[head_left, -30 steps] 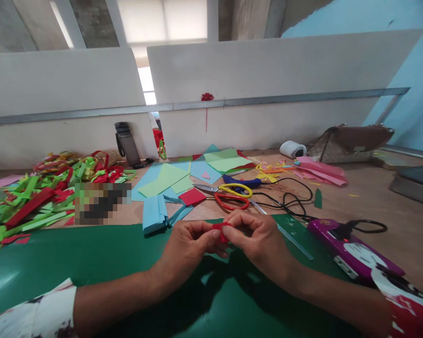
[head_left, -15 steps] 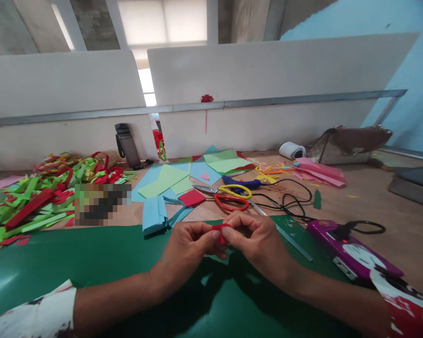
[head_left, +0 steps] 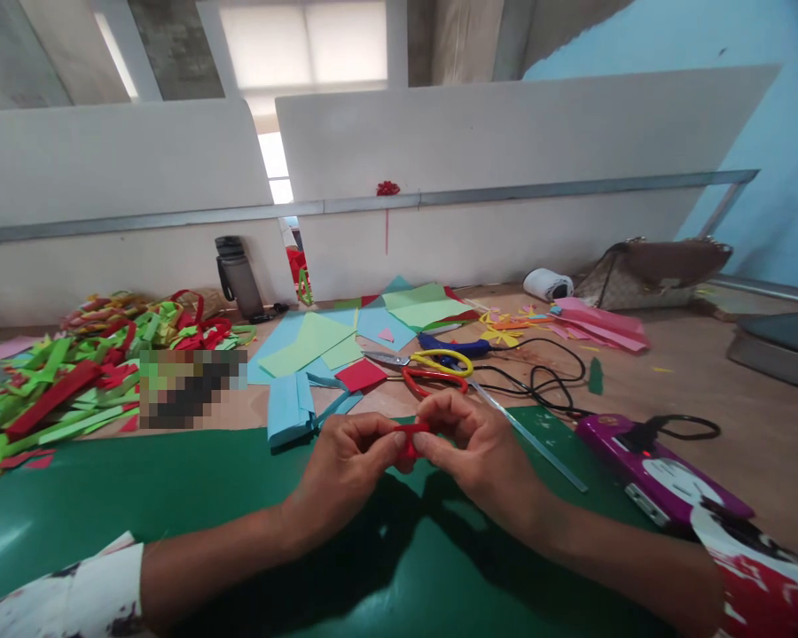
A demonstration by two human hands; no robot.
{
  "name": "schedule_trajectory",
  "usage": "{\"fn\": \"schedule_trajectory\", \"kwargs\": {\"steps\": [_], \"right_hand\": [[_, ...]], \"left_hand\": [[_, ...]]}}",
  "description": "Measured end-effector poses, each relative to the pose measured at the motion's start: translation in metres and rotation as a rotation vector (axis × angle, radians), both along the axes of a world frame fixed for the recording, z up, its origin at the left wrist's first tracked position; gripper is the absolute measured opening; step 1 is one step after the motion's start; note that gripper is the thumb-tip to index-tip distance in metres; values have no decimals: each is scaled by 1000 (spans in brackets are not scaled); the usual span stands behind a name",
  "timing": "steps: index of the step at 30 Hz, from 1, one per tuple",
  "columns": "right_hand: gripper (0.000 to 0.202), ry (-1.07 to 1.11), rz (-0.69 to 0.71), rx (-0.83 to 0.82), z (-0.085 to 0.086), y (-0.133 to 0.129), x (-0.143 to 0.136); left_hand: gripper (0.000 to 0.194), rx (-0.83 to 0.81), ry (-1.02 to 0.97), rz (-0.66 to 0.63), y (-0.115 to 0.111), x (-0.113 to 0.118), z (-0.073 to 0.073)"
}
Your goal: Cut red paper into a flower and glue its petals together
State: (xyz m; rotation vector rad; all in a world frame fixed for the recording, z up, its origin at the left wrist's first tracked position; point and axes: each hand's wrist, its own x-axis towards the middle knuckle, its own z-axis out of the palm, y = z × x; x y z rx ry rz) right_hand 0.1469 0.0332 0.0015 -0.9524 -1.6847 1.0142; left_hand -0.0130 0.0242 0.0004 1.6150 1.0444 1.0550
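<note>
A small red piece of paper [head_left: 410, 438] is pinched between both hands above the green mat [head_left: 192, 478]. My left hand [head_left: 349, 461] grips its left side between thumb and fingers. On its right side, my right hand [head_left: 472, 447] pinches it the same way. Just beyond the hands lie scissors [head_left: 439, 370] with one yellow and one red handle. A blue glue gun [head_left: 456, 346] rests behind them, and a clear glue stick [head_left: 538, 443] lies right of my right hand. Folded light blue paper [head_left: 290, 409] and a red paper square [head_left: 362, 376] lie ahead of my left hand.
Green and red paper strips [head_left: 66, 381] are heaped at the left. A dark bottle [head_left: 238, 276] stands by the white board. Green and blue sheets [head_left: 312, 341] spread across the middle. At the right are a purple power strip [head_left: 665, 470], black cable and a handbag [head_left: 658, 273].
The red paper has been turned between my fingers and more of it shows now. My fingertips have shifted slightly on it; the surrounding things stay in place.
</note>
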Motion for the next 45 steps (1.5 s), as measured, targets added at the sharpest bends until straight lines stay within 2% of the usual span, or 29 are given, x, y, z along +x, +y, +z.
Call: {"fn": "schedule_trajectory", "kwargs": {"steps": [3,4,10,12,17,20,29,37,45], "right_hand": [[3,-62,86,34,0,1,2],[8,-114,91,74,0,2,3],[21,-473,36,411,-3,2,10],[22,-527,37,460,-5,2,11],[18,-486,-5,477,-7,0,10],[18,-445,-11,502,-6,-1,9],[19,-427,-69,533,-4,1,9],[22,-428,-73,409,-1,-2,9],[24,-422,-64,383,1,0,10]], "left_hand": [[26,127,128,2,2,-3,-2],[26,151,160,-6,2,-4,-3],[27,167,236,-32,1,-5,-5],[27,159,239,-26,1,-3,-3],[19,111,219,-21,1,1,1],[16,139,191,-1,-1,2,1],[19,138,133,7,-3,0,-4],[25,234,241,25,-4,-2,-5],[27,204,274,-22,-6,-3,-6]]}}
